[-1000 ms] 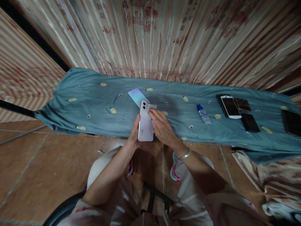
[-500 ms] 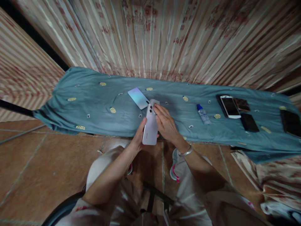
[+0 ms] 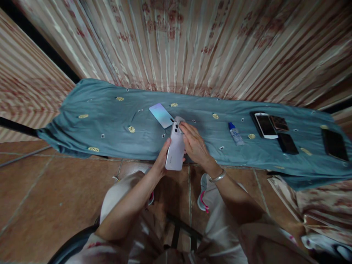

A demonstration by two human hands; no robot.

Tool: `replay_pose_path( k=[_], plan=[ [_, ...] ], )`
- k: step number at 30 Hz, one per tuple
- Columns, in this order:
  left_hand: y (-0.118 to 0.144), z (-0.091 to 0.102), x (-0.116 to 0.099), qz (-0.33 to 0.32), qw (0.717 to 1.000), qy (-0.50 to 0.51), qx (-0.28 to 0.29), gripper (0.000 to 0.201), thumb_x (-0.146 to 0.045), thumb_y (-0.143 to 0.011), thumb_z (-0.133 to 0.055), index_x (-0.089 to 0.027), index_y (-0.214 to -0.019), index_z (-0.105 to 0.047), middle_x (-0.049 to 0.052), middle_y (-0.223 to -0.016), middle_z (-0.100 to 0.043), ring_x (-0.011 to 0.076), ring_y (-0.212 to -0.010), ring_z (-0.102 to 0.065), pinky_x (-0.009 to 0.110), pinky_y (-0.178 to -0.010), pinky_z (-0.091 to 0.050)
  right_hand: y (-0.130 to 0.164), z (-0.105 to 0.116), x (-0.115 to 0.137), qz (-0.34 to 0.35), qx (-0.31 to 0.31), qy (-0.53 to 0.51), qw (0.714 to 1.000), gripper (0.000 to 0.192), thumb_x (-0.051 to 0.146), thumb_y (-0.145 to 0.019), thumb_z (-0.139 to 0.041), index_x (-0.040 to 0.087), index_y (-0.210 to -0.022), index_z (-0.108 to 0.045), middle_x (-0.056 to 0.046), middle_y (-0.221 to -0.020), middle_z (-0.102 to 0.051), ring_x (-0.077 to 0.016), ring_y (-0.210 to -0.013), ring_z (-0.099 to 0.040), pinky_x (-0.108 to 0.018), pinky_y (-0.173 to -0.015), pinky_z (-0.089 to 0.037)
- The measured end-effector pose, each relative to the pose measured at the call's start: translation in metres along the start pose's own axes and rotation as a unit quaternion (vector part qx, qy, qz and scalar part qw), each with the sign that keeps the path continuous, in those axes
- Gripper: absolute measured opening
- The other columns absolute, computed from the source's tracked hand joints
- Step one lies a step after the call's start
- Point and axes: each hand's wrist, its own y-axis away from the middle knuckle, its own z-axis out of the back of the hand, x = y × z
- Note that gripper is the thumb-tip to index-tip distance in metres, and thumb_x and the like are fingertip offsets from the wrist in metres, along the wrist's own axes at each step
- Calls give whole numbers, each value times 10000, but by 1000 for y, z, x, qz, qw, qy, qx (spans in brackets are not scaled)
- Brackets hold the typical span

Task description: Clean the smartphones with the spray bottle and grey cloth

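Note:
My left hand (image 3: 162,158) is wrapped round a pale lilac smartphone (image 3: 175,151), its back and camera lenses facing up. Pinched in my right hand (image 3: 195,146) is a small light grey cloth (image 3: 180,119), held against the phone's upper right edge by the cameras. Part of the cloth is hidden under the fingers. Just beyond the held phone, a blue-and-violet smartphone (image 3: 161,115) lies on the teal bench cover (image 3: 110,121). To the right lies a small clear bottle with a blue cap (image 3: 235,134).
Farther right on the cover are a white phone (image 3: 266,125), a brown patterned item (image 3: 279,123), a black wallet-like item (image 3: 287,143) and a dark flat object (image 3: 334,145). A pleated curtain (image 3: 181,47) hangs behind the bench. Tiled floor (image 3: 55,190) lies below.
My right hand and the cloth have shifted very slightly at the phone's top edge. The left hand keeps its hold, and the view has turned a little.

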Motion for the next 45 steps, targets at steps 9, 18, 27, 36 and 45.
replay_pose_path(
  k=[9,18,27,36,45],
  plan=[
    [-3,6,-12,-42,998,55,6,523,-451,-1051,-362,-114,-1355,-622,75,-848,-786,188,-645,-718,287,-609,-583,5,-6,14,26,11,17,999,495,219,-1046,-293,120,-1466,-536,-169,-1509,-545,-266,-1440,-466,-520,-1214,-415],
    [-3,1,-25,-84,991,104,-28,468,-383,-1063,-339,-95,-1103,-705,36,-716,-747,131,-601,-688,216,-669,-564,19,-13,42,81,38,15,996,488,149,-1036,-315,115,-1489,-493,-180,-1499,-552,-269,-1459,-445,-526,-1208,-433],
    [-5,6,-31,-76,996,48,-2,668,-545,-1042,-296,-40,-1059,-733,122,-771,-773,158,-623,-717,234,-652,-583,37,-17,62,140,57,-3,989,522,103,-1018,-345,106,-1536,-406,-187,-1503,-537,-278,-1493,-399,-538,-1209,-433],
    [-5,5,-38,-80,994,67,-14,752,-605,-1025,-272,-17,-1299,-652,125,-768,-774,170,-593,-711,254,-629,-593,41,-6,68,153,96,1,984,494,118,-1024,-348,132,-1502,-475,-162,-1475,-581,-260,-1450,-466,-480,-1191,-463],
    [-9,7,-32,-122,990,69,10,651,-579,-1025,-340,-80,-1334,-621,101,-847,-783,190,-730,-749,267,-716,-600,36,-8,47,123,57,57,989,429,172,-1044,-355,97,-1410,-565,-181,-1427,-614,-281,-1374,-530,-471,-1137,-485]
  ],
)
